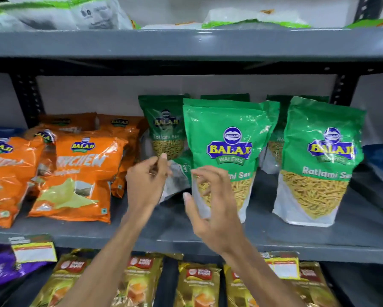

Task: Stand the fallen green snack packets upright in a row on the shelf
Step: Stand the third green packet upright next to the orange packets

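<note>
Green packets (228, 149) of yellow sev stand upright on the shelf (208, 235).

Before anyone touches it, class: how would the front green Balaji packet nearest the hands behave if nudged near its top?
The front green packet would probably tip backward: it stands tall on a narrow base. Its glossy film looks slippery, so fingers might slide. It likely dents rather than resists, since the creased plastic looks soft and the sev inside is loose.
</note>
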{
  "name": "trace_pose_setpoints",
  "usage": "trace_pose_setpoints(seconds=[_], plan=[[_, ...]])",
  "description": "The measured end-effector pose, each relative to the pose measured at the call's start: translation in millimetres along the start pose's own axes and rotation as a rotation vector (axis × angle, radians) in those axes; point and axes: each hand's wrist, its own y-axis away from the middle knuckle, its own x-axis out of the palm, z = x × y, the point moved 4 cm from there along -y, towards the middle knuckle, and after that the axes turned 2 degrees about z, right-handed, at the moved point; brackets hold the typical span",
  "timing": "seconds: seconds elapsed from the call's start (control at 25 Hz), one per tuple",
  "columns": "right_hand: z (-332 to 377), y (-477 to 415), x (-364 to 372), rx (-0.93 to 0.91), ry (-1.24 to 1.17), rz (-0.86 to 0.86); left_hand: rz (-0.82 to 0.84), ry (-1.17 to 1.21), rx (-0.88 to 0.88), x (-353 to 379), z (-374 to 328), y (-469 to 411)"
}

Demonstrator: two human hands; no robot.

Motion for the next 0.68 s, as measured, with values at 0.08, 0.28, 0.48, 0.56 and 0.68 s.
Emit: trace_pose_setpoints(seconds=[0.08, 0.28, 0.48, 0.56, 0.68], plan=[[0, -9, 40, 0.102, 0.048, 0.176, 0.075, -0.090, 0.017, -4, 15, -22], [-26, -17, 103, 0.472, 0.149, 0.354, 0.299, -0.367, -0.064, 12, 46, -68], [-41, -17, 130, 0.859, -0.033, 0.224, 0.732, -0.519, -0.250, 38, 82, -88], [-46, -17, 135, 0.998, -0.186, 0.132, 0.778, -0.546, -0.269, 42, 92, -87], [-51, -21, 137, 1.071, -0.288, -0.019, 0.815, -0.528, -0.303, 42, 93, -87]])
